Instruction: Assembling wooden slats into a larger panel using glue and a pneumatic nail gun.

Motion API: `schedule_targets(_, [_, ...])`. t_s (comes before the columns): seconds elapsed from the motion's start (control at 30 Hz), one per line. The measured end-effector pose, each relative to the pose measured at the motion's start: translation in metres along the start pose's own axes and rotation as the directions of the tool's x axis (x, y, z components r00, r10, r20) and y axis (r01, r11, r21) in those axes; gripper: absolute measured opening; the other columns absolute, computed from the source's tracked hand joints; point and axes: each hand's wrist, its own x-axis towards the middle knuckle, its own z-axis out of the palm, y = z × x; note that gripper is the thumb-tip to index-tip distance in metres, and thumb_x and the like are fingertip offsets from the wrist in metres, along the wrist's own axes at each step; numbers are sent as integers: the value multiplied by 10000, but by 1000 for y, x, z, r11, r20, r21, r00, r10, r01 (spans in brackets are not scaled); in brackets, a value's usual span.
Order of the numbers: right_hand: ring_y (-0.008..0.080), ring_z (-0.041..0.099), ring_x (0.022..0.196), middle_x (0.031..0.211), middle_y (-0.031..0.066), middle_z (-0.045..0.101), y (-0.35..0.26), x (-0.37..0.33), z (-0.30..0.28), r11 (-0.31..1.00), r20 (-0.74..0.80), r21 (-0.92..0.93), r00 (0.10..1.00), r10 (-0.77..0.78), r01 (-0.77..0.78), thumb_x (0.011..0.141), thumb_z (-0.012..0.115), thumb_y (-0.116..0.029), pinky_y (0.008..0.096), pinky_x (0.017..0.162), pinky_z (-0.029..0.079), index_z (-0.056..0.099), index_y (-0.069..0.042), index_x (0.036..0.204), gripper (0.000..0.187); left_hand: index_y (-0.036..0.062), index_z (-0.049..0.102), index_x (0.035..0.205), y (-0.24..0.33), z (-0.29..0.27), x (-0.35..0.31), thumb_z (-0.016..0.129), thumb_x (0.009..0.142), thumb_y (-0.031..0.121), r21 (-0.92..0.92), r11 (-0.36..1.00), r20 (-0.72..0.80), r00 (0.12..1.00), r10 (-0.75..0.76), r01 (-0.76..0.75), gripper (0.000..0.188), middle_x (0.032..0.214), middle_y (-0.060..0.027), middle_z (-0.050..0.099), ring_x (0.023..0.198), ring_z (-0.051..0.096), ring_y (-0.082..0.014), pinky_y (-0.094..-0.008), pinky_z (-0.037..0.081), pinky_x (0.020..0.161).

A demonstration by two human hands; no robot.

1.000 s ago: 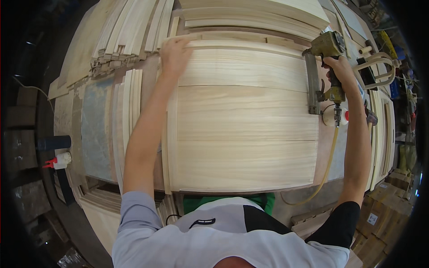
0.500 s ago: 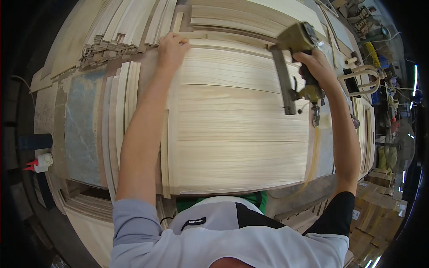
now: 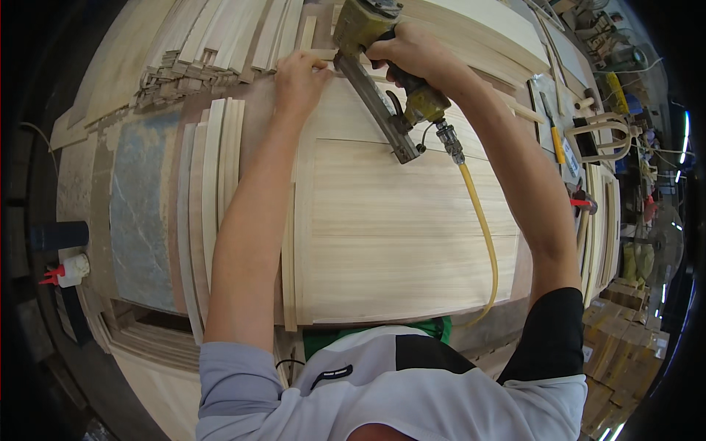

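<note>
My right hand [image 3: 415, 53] is wrapped round the grip of a yellow-green pneumatic nail gun [image 3: 375, 103]. Its nose is close to the far left corner of a pale wooden panel [image 3: 412, 198]; whether it touches is hidden. A yellow air hose [image 3: 485, 242] runs from the gun's metal coupling toward my body. At that same corner my left hand [image 3: 298, 87] is closed, its fingers pinching the end of a thin wooden strip [image 3: 321, 54] along the panel's far edge. Another narrow strip [image 3: 290, 257] lies along the panel's left side.
Stacked wooden slats [image 3: 213, 44] lie at the far left, and upright-edged strips [image 3: 213, 162] stand nearer. A glue bottle [image 3: 73, 270] with red tips is at the left edge. On the right are a yellow-handled tool [image 3: 554, 140] and cardboard boxes [image 3: 625, 338].
My right hand has swung the nail gun leftward and away from me, from the panel's right side to its far left corner. The hose came along. My left hand shifted slightly right.
</note>
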Motion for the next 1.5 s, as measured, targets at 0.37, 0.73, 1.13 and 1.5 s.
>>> schedule_targets(0.37, [130,602,582,754,69,630,26,-35,-42,996,-60,-65,997,57,-61,812,638,-220,271,524,512,623,39,861,263,57,733,838,3,0,1,782,699,157,36,999,11,999,-38,38,178,954,-92,648,943,587,-282,-382,460,851])
schedule_targets(0.73, [112,585,554,777,87,653,94,-80,-105,961,-243,-102,943,226,-257,806,633,-238,256,499,488,650,38,871,284,63,739,808,-3,3,5,750,695,162,-22,998,34,998,-52,53,151,943,-98,657,945,573,-315,-401,472,858])
schedule_targets(1.13, [176,630,494,644,82,629,124,-77,-103,943,-369,-158,903,218,-292,767,637,-282,307,497,507,655,43,752,326,77,715,786,-7,16,-9,668,741,170,110,978,-106,976,188,-177,113,851,-139,659,853,616,-333,-443,489,812])
schedule_targets(1.5, [138,574,502,622,46,569,135,-72,-105,953,-347,-239,933,93,-184,808,627,-270,288,474,461,594,3,730,286,43,682,975,50,-120,-111,686,791,201,317,945,7,997,81,-79,242,1073,-135,638,1026,554,-335,-440,456,889])
